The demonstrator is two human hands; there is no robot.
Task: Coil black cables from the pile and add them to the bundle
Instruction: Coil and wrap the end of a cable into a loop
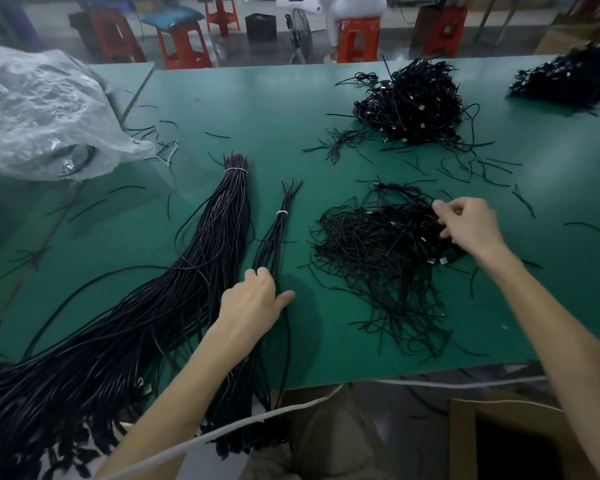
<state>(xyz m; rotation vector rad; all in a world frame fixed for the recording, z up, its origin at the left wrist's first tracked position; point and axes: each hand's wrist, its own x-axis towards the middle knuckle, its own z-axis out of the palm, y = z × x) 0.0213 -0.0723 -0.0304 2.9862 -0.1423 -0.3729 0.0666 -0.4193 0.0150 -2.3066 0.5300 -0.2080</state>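
A thick bundle of long black cables [201, 251], tied with a white band near its far tip, lies across the left half of the green table [257, 109] and hangs over the front edge. Beside it lies a thin tied bundle [280, 223]. My left hand [253, 301] grips the thin bundle's cables about halfway along. A loose pile of tangled black cables [378, 247] sits right of centre. My right hand [471, 225] reaches into that pile's right side, fingers pinching strands.
A bigger heap of black cables [413, 105] lies at the back right, another heap [568, 79] at the far right corner. A crumpled plastic bag [42, 112] covers the left. Short black scraps litter the table. A cardboard box [520, 441] stands below the front edge.
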